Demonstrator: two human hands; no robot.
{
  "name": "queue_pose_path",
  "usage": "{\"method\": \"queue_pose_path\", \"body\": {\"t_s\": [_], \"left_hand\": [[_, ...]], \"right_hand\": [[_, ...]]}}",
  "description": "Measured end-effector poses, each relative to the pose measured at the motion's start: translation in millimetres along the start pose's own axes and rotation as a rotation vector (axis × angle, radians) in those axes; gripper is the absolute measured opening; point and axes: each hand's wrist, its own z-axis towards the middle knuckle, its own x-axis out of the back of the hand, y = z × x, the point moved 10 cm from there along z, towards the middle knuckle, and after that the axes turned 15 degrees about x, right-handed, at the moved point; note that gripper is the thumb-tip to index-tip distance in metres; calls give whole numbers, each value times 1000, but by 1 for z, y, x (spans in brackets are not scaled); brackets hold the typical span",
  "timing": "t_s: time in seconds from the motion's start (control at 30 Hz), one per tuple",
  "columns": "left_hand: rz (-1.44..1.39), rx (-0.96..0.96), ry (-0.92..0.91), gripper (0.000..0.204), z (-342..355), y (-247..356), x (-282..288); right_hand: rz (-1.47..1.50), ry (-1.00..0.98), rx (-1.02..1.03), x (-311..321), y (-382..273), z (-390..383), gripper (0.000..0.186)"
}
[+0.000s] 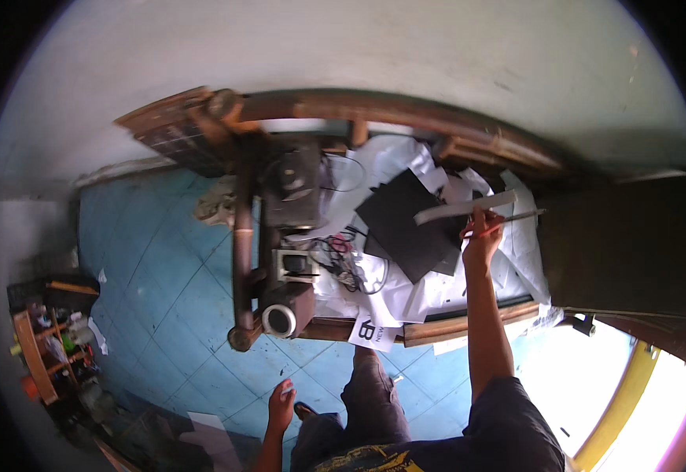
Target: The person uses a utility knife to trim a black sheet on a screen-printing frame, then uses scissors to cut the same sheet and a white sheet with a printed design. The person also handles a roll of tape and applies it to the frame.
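Note:
My right hand (481,237) reaches over the wooden bench, its fingers closed round the scissors (475,230), which have reddish-orange handles. Their blades point right. A long white paper strip (446,211) is also at this hand, extending to both sides of the fingertips; its exact grip is hard to see. Below and left of it lie black sheets (407,219) on crumpled white paper (445,295). Low beside my leg hangs my left hand (281,406). Its fingers are loosely bent and a little apart, and I make out nothing held in it.
The bench's left end bears a dark box-shaped device (292,189), tangled cables (344,263), a white socket box (296,265) and a brown object with a round white end (281,321). A printed white sheet (373,337) overhangs the front rail. A dark brown cabinet (626,244) stands right.

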Motion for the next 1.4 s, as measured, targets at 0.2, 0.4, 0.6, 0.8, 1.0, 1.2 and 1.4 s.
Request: {"method": "queue_pose_path", "body": {"t_s": [0.2,0.4,0.6,0.8,1.0,1.2,1.4], "left_hand": [[-17,-558,262,53,-96,220,134],[75,-516,171,34,-162,219,348],[-496,-347,-63,21,-225,68,521],[-742,-306,200,19,-246,-44,624],[-826,-267,374,20,-232,-111,708],[-1013,-197,481,19,-217,-146,779],[-1338,-131,628,28,-229,-173,814]], "right_hand": [[287,-522,-246,-187,-116,-264,15],[335,-970,-410,-341,-236,-617,16],[336,-1409,-514,-431,-286,-871,16],[322,-1660,-614,-482,-294,-1042,17],[243,-1903,-611,-553,-282,-1160,17],[190,-2151,-572,-635,-293,-1269,16],[178,-2348,-593,-664,-300,-1378,14]]}}
